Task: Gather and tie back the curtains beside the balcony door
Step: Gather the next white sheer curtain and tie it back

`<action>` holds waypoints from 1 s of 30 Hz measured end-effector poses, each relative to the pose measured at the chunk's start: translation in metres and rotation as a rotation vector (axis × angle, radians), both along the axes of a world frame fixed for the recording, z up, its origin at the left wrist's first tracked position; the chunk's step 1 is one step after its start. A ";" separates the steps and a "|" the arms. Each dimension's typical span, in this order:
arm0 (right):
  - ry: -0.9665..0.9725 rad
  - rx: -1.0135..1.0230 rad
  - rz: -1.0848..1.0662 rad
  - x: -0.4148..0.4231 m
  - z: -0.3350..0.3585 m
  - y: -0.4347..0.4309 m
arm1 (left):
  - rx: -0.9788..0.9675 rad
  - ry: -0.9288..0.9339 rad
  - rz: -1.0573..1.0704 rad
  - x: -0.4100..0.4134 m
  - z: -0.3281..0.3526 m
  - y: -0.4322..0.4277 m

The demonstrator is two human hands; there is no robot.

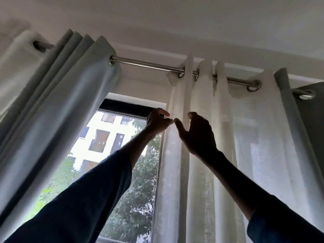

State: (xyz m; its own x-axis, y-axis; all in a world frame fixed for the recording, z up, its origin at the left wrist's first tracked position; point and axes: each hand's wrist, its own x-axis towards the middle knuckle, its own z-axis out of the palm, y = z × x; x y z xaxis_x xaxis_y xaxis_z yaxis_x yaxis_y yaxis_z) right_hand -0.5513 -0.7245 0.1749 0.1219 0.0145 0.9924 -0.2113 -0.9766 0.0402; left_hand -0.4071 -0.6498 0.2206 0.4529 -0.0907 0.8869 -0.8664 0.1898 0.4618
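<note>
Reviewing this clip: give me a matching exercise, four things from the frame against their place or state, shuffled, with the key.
Things:
1. grey curtain
2. sheer white curtain
3. curtain rod
4. left hand

Places or states:
A. bare metal stretch between the two curtains
B. at the sheer curtain's left edge, fingers curled
C. bunched in folds at the far left
D. hanging right of the open window gap

Pairs: 1-C, 2-D, 3-A, 4-B

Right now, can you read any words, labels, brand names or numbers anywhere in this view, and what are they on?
None: no readable text on the sheer white curtain, the grey curtain, the metal rod, or the building outside.
</note>
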 end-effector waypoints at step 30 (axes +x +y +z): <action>0.189 -0.195 -0.046 0.237 0.047 0.164 | -0.015 0.049 -0.191 0.167 0.031 0.189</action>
